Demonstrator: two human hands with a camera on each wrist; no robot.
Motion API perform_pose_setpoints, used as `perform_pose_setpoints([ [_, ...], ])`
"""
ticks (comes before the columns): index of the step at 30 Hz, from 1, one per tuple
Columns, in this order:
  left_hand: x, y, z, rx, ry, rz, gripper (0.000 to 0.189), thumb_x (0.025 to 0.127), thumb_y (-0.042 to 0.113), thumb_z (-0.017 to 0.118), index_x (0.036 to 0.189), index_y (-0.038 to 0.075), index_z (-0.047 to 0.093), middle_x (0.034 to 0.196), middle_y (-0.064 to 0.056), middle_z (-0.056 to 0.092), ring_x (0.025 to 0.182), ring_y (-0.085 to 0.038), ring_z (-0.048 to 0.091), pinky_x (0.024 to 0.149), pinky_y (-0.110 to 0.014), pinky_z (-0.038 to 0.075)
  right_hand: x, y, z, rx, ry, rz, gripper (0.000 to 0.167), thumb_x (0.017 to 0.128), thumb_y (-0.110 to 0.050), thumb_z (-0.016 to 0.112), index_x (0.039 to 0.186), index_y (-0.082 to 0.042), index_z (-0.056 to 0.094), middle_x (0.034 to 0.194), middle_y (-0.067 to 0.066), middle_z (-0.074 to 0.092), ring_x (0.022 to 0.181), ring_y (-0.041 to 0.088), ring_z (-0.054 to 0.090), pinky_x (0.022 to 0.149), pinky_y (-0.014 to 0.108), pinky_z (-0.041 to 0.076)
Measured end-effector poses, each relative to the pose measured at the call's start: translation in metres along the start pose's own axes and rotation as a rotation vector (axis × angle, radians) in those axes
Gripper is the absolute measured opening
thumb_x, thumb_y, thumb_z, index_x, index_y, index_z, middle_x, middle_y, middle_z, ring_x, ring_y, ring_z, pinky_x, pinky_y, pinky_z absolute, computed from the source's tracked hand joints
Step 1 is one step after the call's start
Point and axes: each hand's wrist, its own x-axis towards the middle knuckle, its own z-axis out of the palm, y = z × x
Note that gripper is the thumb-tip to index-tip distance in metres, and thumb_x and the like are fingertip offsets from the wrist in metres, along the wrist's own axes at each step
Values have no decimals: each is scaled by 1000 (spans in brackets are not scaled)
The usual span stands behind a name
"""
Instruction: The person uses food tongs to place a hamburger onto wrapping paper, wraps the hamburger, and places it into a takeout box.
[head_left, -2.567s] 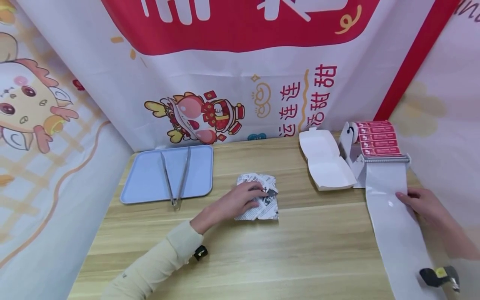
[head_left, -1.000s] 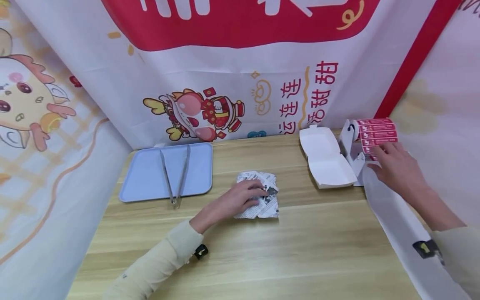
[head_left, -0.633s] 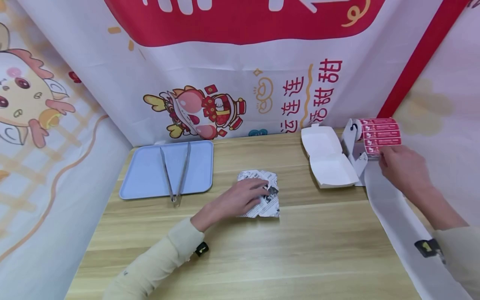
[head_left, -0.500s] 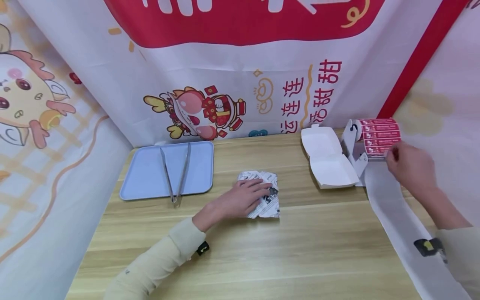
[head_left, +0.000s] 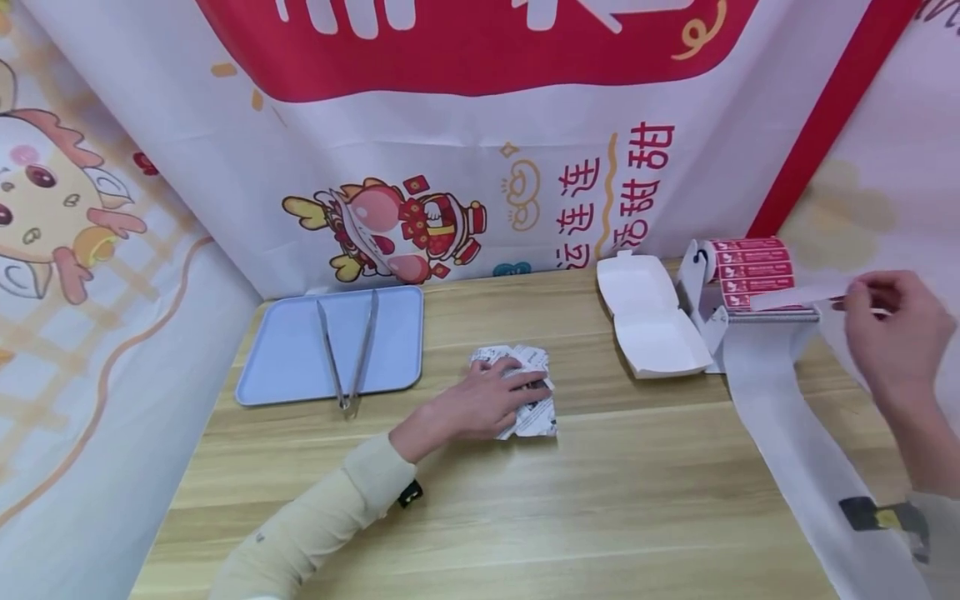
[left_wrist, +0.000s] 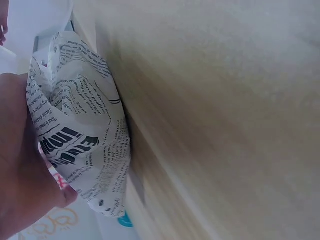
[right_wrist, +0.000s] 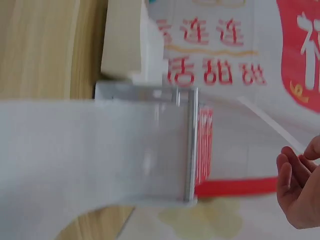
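My left hand (head_left: 487,400) rests with spread fingers on a newsprint-patterned paper packet (head_left: 536,421) in the middle of the table. In the left wrist view the packet (left_wrist: 90,120) looks plump and folded over; its contents are hidden. At the right, my right hand (head_left: 900,333) pinches one end of a narrow sticker label (head_left: 798,297), its pale side showing, above the label dispenser (head_left: 716,333). The roll of red labels (head_left: 753,262) sits in that dispenser. A long white backing strip (head_left: 780,417) runs from it toward the table's near right.
An open white takeaway box (head_left: 660,325) stands left of the dispenser. At the back left lies a blue tray (head_left: 288,358) with metal tongs (head_left: 330,354) on it, their joined end over the near rim. Printed cloth walls (head_left: 465,133) border the wooden table (head_left: 525,517).
My right hand has gone from the backing strip up to the dispenser's front edge, taken a label, and moved right and away with it. The left hand stays on the packet, fingers now more spread.
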Motion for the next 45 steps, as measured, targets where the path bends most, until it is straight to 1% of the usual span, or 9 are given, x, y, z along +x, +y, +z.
perform_pose_setpoints([
  [4,-3,-5,5,-68,75,-12,53,103,26,36,155,39,32,164,14,26,148,-23,27,109,-67,32,-27,-20,27,17,-158,-187,18,96,-12,57,98,-3,71,74,-37,58,68,-25,49,64,-2,39],
  [8,-5,-6,9,-106,142,-3,47,103,25,37,149,35,43,161,8,33,146,-24,30,109,-62,34,-57,-37,68,78,-367,-293,20,97,-5,57,106,9,69,78,6,74,66,-22,51,58,2,45],
  [11,-6,-5,10,-103,156,11,44,103,24,39,145,33,50,157,3,38,144,-25,31,107,-59,36,-76,-48,100,167,-430,-299,19,97,0,57,105,12,68,83,28,72,64,-19,55,56,6,49],
  [15,-6,-4,8,-90,169,20,42,104,25,39,144,32,52,154,3,42,142,-25,33,106,-56,37,-97,-63,133,244,-360,-352,16,96,2,58,102,9,71,82,24,74,65,-4,65,61,4,50],
  [21,-8,-5,7,-79,187,21,42,103,26,41,144,33,52,152,4,44,141,-25,36,105,-54,39,-123,-83,165,271,-269,-596,14,91,9,63,103,10,70,88,22,75,71,28,74,68,10,55],
  [26,-10,-6,7,-92,192,11,42,104,26,41,144,34,52,153,2,43,143,-27,34,106,-57,38,-134,-87,181,184,-281,-723,17,89,8,66,106,8,69,92,19,75,76,26,74,61,32,60],
  [32,-10,-5,7,-121,177,5,43,103,26,41,143,35,52,153,1,42,144,-27,33,107,-58,38,-145,-77,187,129,-312,-885,22,82,9,72,104,4,71,93,16,76,80,27,75,65,38,61],
  [38,-11,-4,5,-143,164,-12,42,103,26,44,143,35,52,154,1,41,144,-26,32,108,-57,36,-155,-71,179,118,-522,-876,26,87,6,67,113,1,70,104,16,75,91,28,74,75,37,62],
  [45,-10,-4,5,-155,166,-8,42,103,26,44,144,34,52,154,0,41,143,-26,33,111,-58,33,-160,-70,172,-19,-814,-718,39,102,-11,54,141,-8,55,137,16,62,123,34,62,101,45,52],
])
